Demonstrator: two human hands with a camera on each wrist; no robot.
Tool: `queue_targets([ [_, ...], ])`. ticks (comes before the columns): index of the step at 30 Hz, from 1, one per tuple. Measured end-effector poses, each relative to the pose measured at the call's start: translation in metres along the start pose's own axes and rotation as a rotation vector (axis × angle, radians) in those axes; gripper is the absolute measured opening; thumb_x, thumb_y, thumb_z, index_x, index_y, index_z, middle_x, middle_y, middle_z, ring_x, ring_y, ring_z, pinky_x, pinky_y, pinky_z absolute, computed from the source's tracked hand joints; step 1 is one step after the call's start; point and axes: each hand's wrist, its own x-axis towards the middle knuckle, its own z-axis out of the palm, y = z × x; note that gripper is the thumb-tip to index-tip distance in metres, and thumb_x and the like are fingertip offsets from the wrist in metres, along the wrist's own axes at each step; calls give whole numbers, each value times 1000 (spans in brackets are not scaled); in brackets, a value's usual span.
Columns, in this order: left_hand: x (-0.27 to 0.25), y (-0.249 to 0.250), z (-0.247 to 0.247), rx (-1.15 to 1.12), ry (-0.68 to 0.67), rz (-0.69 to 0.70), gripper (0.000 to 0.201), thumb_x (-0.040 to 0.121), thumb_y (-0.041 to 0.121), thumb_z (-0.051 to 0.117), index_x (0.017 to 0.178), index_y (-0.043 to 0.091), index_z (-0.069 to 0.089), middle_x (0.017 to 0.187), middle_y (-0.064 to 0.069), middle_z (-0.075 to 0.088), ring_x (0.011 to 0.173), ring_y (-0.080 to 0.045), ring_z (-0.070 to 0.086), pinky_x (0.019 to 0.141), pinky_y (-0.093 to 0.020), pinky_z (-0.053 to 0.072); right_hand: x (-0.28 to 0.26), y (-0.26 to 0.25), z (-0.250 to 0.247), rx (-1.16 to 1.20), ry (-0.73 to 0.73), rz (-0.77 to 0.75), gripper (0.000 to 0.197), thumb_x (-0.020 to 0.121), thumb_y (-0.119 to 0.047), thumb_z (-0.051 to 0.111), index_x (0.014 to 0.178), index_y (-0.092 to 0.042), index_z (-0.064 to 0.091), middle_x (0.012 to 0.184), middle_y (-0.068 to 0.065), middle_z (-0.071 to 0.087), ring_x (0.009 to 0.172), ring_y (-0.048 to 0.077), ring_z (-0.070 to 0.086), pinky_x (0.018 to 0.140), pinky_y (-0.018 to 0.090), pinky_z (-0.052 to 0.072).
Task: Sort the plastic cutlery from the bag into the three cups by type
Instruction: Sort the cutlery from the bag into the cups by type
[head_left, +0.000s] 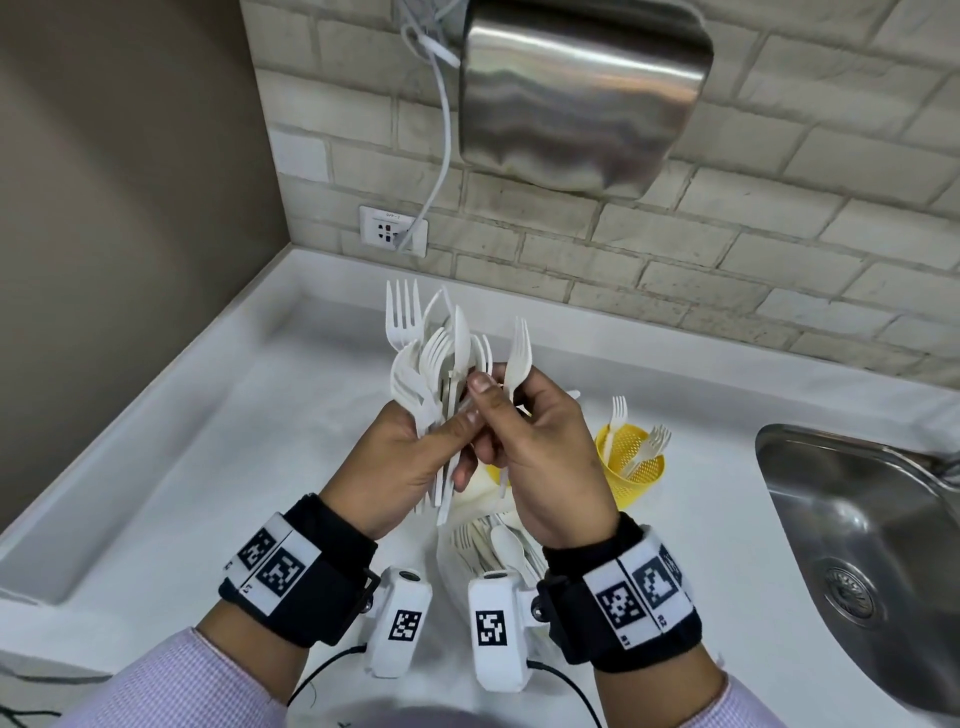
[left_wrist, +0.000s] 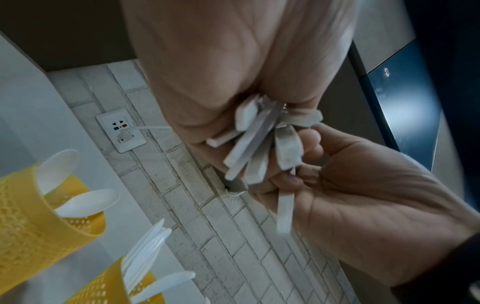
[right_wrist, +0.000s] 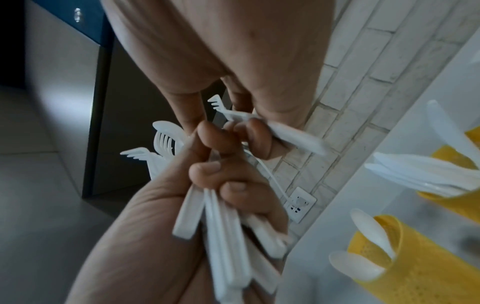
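— White plastic cutlery: where do you hold it?
— Your left hand (head_left: 410, 462) grips the bundle of cutlery (head_left: 441, 358) above the counter (head_left: 208, 441). Your right hand (head_left: 540, 457), touching the left, pinches a single fork (head_left: 518, 358).
— And the cups?
— A yellow cup (head_left: 631, 467) with forks stands just right; the bag (head_left: 493, 545) lies below your hands.

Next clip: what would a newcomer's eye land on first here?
First, the fan of white plastic cutlery held up mid-frame over the counter, its handles in the left hand. The right hand pinches a single fork beside the bundle. After that, the yellow perforated cup with forks at right, and the steel sink beyond it.
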Motion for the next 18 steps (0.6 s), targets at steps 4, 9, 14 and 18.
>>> queue_targets([
  [4,-1,0,-2,-23,-19,8,24,102,31,58,114,17,72,77,-13,64,54,-25,50,58,-34,43,-1,-2,2,106,8,-5,21,97,-17,67,101,2,59,68,19,42,40,23,46,47,40,49],
  [9,-3,0,-1,-66,-5,-4,15,95,36,62,95,26,74,77,-14,66,51,-23,51,56,-34,42,-1,-6,0,139,-35,-22,21,99,-18,63,94,2,58,65,16,46,46,25,41,49,52,53],
  [14,-5,-1,-4,4,3,3,26,99,33,59,106,9,66,78,-17,66,51,-24,51,55,-35,43,-3,-3,-3,-97,-55,-29,32,102,-24,62,96,8,61,61,20,45,40,26,51,47,72,46],
  [18,-8,4,-1,-4,-5,9,18,99,33,59,108,21,69,77,-17,66,49,-23,51,51,-31,44,-4,-2,0,-94,-19,-33,40,102,-29,61,93,9,55,65,33,45,42,30,48,44,71,44],
])
